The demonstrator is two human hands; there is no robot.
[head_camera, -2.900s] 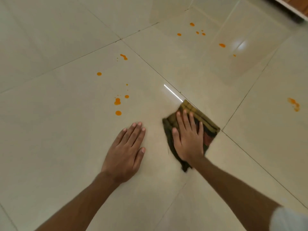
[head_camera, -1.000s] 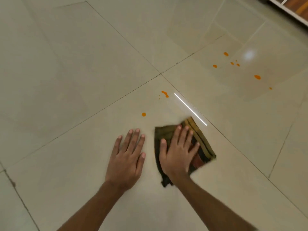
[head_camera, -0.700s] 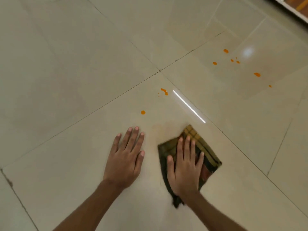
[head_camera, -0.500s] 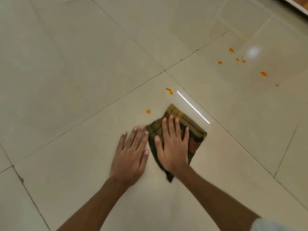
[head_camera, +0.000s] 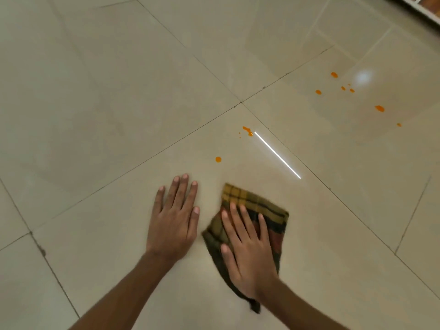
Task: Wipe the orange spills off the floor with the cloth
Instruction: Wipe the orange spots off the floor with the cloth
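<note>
Glossy beige tiled floor [head_camera: 95,115]: right hand [head_camera: 247,246] presses the folded plaid cloth [head_camera: 262,206] flat; left hand [head_camera: 175,222] spread, probably bracing. Round orange spill [head_camera: 218,159] at twelve o'clock.

Bare forearms [head_camera: 123,289], left hand [head_camera: 172,222] and right hand [head_camera: 247,253], slim fingers [head_camera: 181,194], short nails.

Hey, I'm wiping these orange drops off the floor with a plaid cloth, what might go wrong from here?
1. Your left hand rests flat on the floor just short of the round orange drop; shifting it forward could smear that drop.
2. The plaid cloth under your right hand may streak orange across the floor rather than lift it.
3. The far orange drops sit beside a bright light reflection, so glare might hide some.
</note>
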